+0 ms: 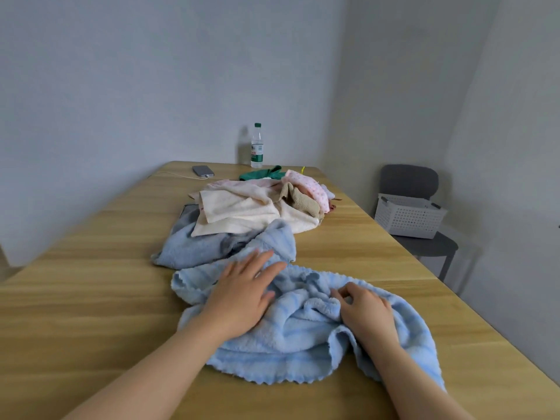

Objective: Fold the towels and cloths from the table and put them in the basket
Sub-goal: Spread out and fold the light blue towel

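A crumpled light blue towel (pixel 303 338) with a scalloped edge lies on the wooden table (pixel 91 286) in front of me. My left hand (pixel 242 295) rests flat on its left part, fingers straight. My right hand (pixel 365 313) has its fingers curled into the folds near the towel's middle, pinching the fabric. Behind it lies a pile of other cloths: a blue-grey one (pixel 194 247), a cream towel (pixel 242 212), a brown cloth (pixel 303 201), a pink dotted one (pixel 312 186) and a green one (pixel 260 174). The white perforated basket (pixel 409 216) stands on a grey chair to the right of the table.
A water bottle (pixel 257 147) stands at the table's far end against the wall. A phone (pixel 203 170) with a cable lies to its left. The grey chair (pixel 424 244) sits close to the table's right edge. Grey walls close in at the back and right.
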Motion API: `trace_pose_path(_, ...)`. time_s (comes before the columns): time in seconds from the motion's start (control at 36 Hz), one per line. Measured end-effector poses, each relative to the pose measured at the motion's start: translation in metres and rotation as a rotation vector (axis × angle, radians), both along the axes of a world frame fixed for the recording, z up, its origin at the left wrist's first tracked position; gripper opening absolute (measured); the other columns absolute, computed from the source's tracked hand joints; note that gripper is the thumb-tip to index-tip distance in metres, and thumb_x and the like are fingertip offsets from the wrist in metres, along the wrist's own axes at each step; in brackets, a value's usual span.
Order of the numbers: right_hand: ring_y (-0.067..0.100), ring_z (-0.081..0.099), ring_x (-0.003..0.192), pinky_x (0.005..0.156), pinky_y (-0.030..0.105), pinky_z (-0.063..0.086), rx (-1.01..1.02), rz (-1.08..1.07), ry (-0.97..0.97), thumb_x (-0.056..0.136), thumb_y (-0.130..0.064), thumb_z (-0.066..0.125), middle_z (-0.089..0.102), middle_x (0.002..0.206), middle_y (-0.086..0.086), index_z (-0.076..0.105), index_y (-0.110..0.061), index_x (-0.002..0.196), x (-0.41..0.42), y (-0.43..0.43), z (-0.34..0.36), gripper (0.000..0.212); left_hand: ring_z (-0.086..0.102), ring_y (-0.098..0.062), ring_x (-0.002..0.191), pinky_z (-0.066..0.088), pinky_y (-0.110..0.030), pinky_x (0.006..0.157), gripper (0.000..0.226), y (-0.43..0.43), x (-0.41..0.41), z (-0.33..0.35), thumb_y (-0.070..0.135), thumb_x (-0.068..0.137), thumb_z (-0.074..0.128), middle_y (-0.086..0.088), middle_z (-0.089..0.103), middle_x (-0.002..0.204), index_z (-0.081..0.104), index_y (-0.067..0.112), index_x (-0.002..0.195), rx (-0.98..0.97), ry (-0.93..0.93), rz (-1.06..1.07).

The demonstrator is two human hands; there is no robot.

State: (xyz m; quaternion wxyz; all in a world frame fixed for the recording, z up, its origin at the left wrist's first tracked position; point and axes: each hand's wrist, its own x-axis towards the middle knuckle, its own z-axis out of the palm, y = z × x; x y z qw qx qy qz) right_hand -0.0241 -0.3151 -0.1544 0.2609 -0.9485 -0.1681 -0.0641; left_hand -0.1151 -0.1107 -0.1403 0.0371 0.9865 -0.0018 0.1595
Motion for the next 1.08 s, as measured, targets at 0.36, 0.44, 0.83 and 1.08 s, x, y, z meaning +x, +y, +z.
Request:
trace_pose_path(0.36, 0.013, 0.028, 0.134, 0.106, 0.033, 0.016, -0.153, 0.072, 0.081, 0.096, -0.052, 0.028, 0.041, 0.141, -0.019, 0.047, -0.038, 0.131, -0.006, -0.007, 0.0, 0.043, 0.012, -0.024, 0.143, 0.015, -0.042, 0.114, 0.056, -0.005, 0.0, -0.012, 0.054, 0.097, 0.015, 0.003, 0.007, 0.158, 0.014, 0.031, 0.148, -0.064, 0.392, 0.469)
trace_pose_path(0.44, 0.016, 0.03, 0.133, 0.106, 0.034, 0.02, -0.153, -0.028, 0.074, 0.096, -0.05, 0.025, 0.043, 0.14, -0.016, 0.05, -0.036, 0.13, -0.007, -0.014, -0.005, 0.043, 0.022, -0.027, 0.139, 0.023, -0.042, 0.109, 0.055, -0.003, -0.002, -0.009, 0.052, 0.097, 0.017, -0.002, 0.017, 0.155, 0.023, 0.028, 0.146, -0.044, 0.395, 0.554)
trace_pose_path(0.83, 0.014, 0.042, 0.121, 0.097, 0.032, 0.025, -0.07, -0.006, -0.075, 0.096, -0.036, 0.038, 0.055, 0.125, -0.013, 0.058, -0.031, 0.114, -0.01, -0.021, 0.002, 0.028, 0.05, -0.018, 0.113, 0.043, -0.035, 0.093, 0.036, -0.001, -0.005, 0.001, 0.016, 0.092, 0.051, 0.005, 0.046, 0.133, 0.052, 0.024, 0.127, -0.243, -0.077, 0.119)
trace_pose_path(1.08, 0.014, 0.035, 0.128, 0.103, 0.036, 0.022, -0.127, -0.134, 0.081, 0.096, -0.05, 0.023, 0.049, 0.135, -0.01, 0.054, -0.027, 0.123, 0.007, -0.018, -0.003, 0.047, -0.003, -0.02, 0.146, 0.002, -0.045, 0.116, 0.064, -0.007, 0.014, -0.014, 0.068, 0.09, 0.017, 0.007, -0.005, 0.158, 0.003, 0.043, 0.147, -0.104, 0.441, 0.314)
